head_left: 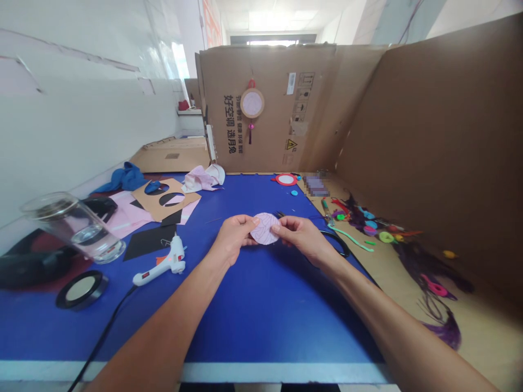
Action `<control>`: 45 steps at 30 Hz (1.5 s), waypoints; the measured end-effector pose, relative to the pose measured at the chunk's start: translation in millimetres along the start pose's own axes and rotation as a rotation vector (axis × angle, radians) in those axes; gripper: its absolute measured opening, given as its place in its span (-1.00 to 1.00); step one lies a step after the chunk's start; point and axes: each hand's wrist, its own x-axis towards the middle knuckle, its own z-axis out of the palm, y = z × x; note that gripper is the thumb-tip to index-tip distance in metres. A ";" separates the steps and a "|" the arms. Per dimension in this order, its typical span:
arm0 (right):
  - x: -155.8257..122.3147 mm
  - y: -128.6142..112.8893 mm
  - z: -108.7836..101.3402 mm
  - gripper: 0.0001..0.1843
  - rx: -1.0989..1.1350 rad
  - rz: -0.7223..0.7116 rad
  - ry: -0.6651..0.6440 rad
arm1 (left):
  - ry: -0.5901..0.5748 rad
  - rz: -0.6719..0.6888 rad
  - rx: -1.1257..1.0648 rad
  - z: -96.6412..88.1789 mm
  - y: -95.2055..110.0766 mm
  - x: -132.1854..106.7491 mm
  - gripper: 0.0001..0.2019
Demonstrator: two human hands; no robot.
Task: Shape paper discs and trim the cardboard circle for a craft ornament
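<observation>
A round disc of pale lilac patterned fabric (265, 228) is held just above the blue table, between both hands. My left hand (236, 235) pinches its left edge, thumb on top and fingers beneath. At the right edge, my right hand (298, 233) grips it the same way. Scissors with black handles (339, 247) lie partly hidden behind my right hand and forearm. To the left of my left hand rests a white glue gun (165, 264) with its cord running toward the front edge.
At left stand a glass of water (87, 231) and a roll of tape (81, 289), near black sheets (149, 242) and cut cardboard (165, 197). Tassels and beads (378, 228) lie on cardboard at right. A round ornament (252, 103) hangs on the box wall.
</observation>
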 end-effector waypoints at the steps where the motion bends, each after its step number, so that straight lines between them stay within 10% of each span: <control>1: -0.2 -0.2 0.3 -0.51 -0.002 0.001 -0.013 | 0.003 0.000 -0.002 -0.1 0.1 0.0 -0.73; 17: 3.1 6.2 -1.3 -0.55 -0.030 -0.045 0.009 | -0.032 -0.008 -0.026 -0.7 -1.1 -0.4 -0.71; 23: -2.3 7.1 -2.3 -0.73 -0.415 -0.378 0.327 | 0.070 -0.116 0.055 -0.1 4.2 -2.8 -0.55; 29: -13.4 4.3 0.2 -0.81 -0.957 -0.770 0.325 | -0.225 -0.464 -0.221 1.5 13.0 -6.0 -0.35; 37: -14.8 1.5 -1.9 -0.77 -1.213 -0.899 0.303 | -0.171 -0.356 -0.243 3.6 9.6 -8.6 -0.77; 45: -12.2 5.8 1.0 -0.68 -0.923 -0.718 0.294 | -0.001 -0.091 -0.066 4.4 3.3 -4.8 -0.94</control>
